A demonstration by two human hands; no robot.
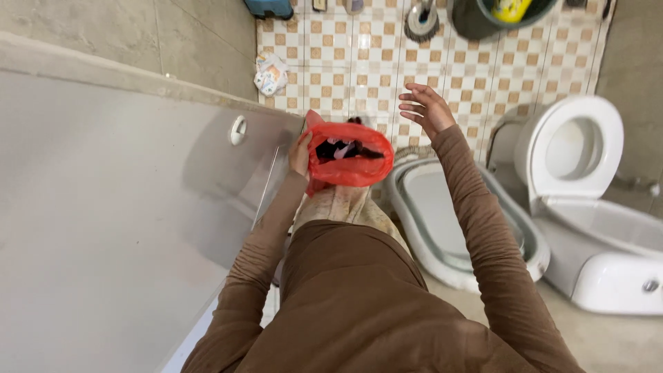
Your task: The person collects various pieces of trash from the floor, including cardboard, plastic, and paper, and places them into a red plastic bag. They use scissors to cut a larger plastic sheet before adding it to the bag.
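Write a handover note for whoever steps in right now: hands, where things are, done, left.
Left hand: grips the rim of the red plastic bag, held open in front of the body beside the bathtub.
Right hand: empty, fingers spread, raised above the white basin on the floor.
Bag: mouth open, dark and pale items inside.
Nearby: toilet with lid up at right; small packet on the tiled floor by the tub corner.
Done: bag is open and partly filled.
Left: the right hand holds nothing yet; basin looks empty.
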